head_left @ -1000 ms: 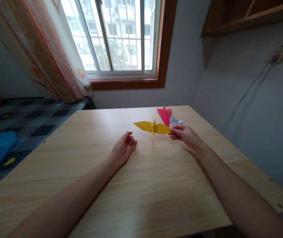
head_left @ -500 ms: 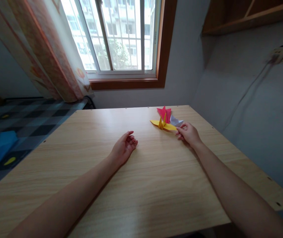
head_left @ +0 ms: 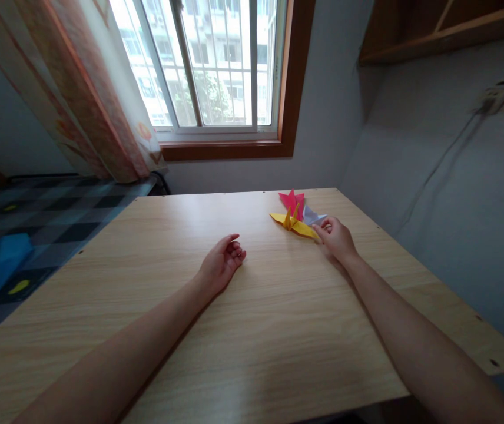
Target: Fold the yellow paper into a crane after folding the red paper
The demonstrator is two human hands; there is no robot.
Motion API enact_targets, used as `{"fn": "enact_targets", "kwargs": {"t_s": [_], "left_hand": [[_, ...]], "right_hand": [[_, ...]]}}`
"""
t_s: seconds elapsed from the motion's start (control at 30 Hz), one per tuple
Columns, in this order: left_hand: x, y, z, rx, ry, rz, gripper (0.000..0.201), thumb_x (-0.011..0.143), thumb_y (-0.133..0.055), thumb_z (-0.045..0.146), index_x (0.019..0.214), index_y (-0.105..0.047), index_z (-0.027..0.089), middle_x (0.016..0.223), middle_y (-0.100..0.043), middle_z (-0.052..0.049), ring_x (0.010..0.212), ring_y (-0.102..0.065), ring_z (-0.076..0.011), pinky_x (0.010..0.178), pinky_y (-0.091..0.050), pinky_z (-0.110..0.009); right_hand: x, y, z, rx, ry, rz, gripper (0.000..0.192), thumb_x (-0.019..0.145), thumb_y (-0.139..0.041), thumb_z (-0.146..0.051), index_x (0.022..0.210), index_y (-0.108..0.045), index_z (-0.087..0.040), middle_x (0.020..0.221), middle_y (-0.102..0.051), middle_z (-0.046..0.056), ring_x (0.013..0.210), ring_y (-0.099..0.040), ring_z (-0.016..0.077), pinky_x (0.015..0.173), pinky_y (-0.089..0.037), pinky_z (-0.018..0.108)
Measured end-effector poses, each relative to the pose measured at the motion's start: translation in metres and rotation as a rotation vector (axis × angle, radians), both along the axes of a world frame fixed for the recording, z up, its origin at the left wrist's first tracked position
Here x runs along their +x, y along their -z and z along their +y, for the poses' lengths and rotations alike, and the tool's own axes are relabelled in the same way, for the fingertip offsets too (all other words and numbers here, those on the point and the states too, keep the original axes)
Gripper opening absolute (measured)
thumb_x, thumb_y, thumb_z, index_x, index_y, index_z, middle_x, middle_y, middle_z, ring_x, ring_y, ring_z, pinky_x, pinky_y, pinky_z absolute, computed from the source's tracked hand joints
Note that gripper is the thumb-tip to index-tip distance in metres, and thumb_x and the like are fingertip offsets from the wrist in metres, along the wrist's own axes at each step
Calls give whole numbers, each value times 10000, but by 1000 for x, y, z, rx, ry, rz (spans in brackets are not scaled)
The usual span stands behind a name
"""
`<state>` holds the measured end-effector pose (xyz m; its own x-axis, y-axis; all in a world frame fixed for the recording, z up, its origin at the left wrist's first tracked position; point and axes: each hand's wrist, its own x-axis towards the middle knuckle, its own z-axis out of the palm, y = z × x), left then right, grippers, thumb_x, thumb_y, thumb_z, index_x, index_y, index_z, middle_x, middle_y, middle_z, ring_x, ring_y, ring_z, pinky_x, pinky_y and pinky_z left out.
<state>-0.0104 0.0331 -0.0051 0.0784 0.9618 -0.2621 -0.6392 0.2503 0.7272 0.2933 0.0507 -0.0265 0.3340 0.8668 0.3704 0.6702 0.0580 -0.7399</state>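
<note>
Right hand (head_left: 337,238) was at the far right part of the table (head_left: 243,330), fingertips pinching the near wing tip of the yellow paper crane (head_left: 294,224); a grip out at the tip looked chosen so as not to crush the folded body; crane rested on the table, touching or just overlapping the red folded paper (head_left: 293,201) and the white folded paper (head_left: 312,218) behind it (the three sat bunched together near the far edge, likely grouped as finished pieces, my guess). Left hand (head_left: 221,265) lay well apart from the papers, near mid-table, palm turned up, fingers loosely curled, holding nothing; looked parked, forearm flat on the wood. Beyond the table: window (head_left: 216,65) with a curtain (head_left: 79,94) drawn to the left; a bed with a checked cover (head_left: 35,218) left of the table; a wooden shelf (head_left: 446,29) up on the right wall.
</note>
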Motion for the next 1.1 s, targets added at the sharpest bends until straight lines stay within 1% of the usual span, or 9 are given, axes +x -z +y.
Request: {"fn": "enact_targets", "kwargs": {"t_s": [0.07, 0.17, 0.27, 0.33, 0.43, 0.57, 0.7, 0.9, 1.1], "left_hand": [[1, 2, -3, 60, 29, 67, 40, 826, -630, 185, 849, -631, 153, 645, -564, 9, 577, -544, -90, 602, -517, -208], [3, 4, -8, 233, 83, 271, 178, 786, -684, 288, 912, -626, 177, 712, -570, 17, 644, -556, -106, 652, -522, -236], [1, 4, -11, 520, 10, 666, 233, 824, -633, 370, 977, -634, 194, 890, -615, -30, 823, -600, -167, 775, -535, -319], [-2, 3, -10, 735, -118, 1001, 260, 873, -577, 370, 1065, -641, 207, 1083, -619, -74, 1021, -591, -219, 940, -495, -405], [-7, 3, -10, 911, -238, 1387, 435, 929, -524, 374, 1343, -521, 240, 1411, -482, -124, 1340, -417, -279, 1135, -320, -504], [-5, 6, -16, 835, -80, 1676, 665, 970, -459, 442, 1553, -220, 230, 1613, -213, -172, 1484, -194, -326, 1168, -200, -581], [-2, 5, -26, 742, 59, 1897, 676, 962, -461, 496, 1562, -233, 283, 1657, -82, -128, 1505, -103, -364, 1158, -126, -634], [-5, 6, -29, 627, 423, 2032, 739, 876, -496, 646, 1512, -389, 285, 1621, -239, -140, 1478, -152, -452, 1104, -41, -735], [-4, 8, -29, 634, 445, 2055, 737, 904, -452, 630, 1526, -365, 243, 1620, -220, -161, 1488, -141, -435, 1124, -47, -700]], "right_hand": [[-4, -7, -3, 67, 71, -70, 314, 803, -589, -530, 773, -517, -226, 570, -557, -18, 528, -518, 172, 523, -334, 270], [-17, -14, -9, 188, 77, -144, 317, 866, -517, -526, 914, -557, -214, 688, -588, 4, 596, -541, 188, 569, -391, 290], [-35, -16, -19, 359, -67, -300, 311, 891, -504, -460, 1024, -588, -192, 971, -641, 101, 915, -606, 254, 836, -476, 391], [-50, -15, -27, 383, -192, -401, 375, 903, -510, -425, 1206, -569, -210, 1209, -615, 131, 1181, -541, 286, 1020, -402, 463], [-70, -9, -42, 284, -390, -554, 587, 913, -518, -423, 1464, -397, -260, 1562, -353, 118, 1464, -267, 295, 1173, -199, 535], [-87, -2, -55, 36, -555, -665, 718, 927, -490, -512, 1562, -233, -295, 1661, -126, 74, 1527, -66, 287, 1196, -57, 576], [-92, 0, -57, -108, -540, -681, 766, 925, -460, -593, 1577, -200, -285, 1666, -69, 72, 1529, -19, 304, 1190, -4, 599], [-93, -6, -58, -337, -608, -665, 738, 932, -361, -679, 1560, -265, -303, 1655, -140, 78, 1519, -96, 338, 1171, -54, 641], [-94, -9, -59, -394, -646, -677, 740, 935, -335, -691, 1555, -282, -291, 1652, -147, 78, 1521, -89, 334, 1174, -25, 635]]}}
